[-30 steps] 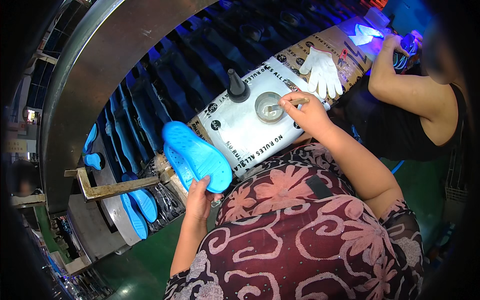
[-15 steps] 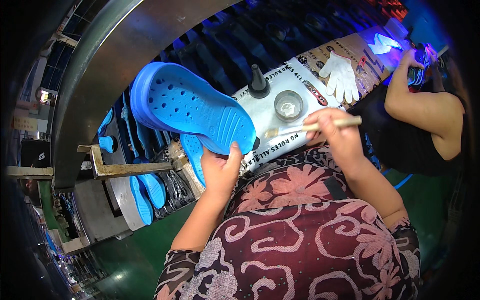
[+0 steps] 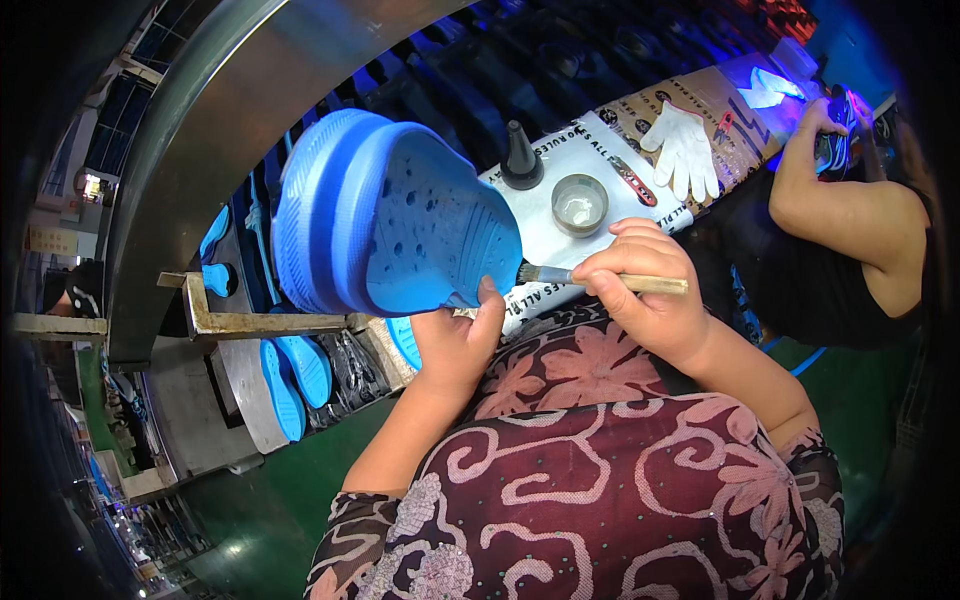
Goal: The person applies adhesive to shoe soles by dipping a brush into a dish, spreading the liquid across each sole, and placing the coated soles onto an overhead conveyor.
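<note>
A blue perforated clog (image 3: pixel 400 225) is tilted up in my left hand (image 3: pixel 455 345), its thumb over the heel rim and the other fingers hidden beneath. My right hand (image 3: pixel 655 280) grips a wooden-handled paintbrush (image 3: pixel 556 275), whose bristle tip is at the dark spot on the clog's heel edge. Just beyond the brush, a small round cup (image 3: pixel 579 229) with clear liquid stands on the white printed sheet (image 3: pixel 548 222). Another blue clog (image 3: pixel 403 342) shows partly behind my left hand.
Beside the cup are a black cone-shaped bottle (image 3: pixel 521 160), a red utility knife (image 3: pixel 634 185) and a white glove (image 3: pixel 682 150). A metal beam (image 3: pixel 190 150) curves along the left, above more blue clogs (image 3: pixel 305 370). At the right, a co-worker's arm (image 3: pixel 850 225) reaches toward bluish light.
The clog has been tilted, so more of its outer side and sole edge show. My right hand has moved left and down, bringing the brush tip to the heel.
</note>
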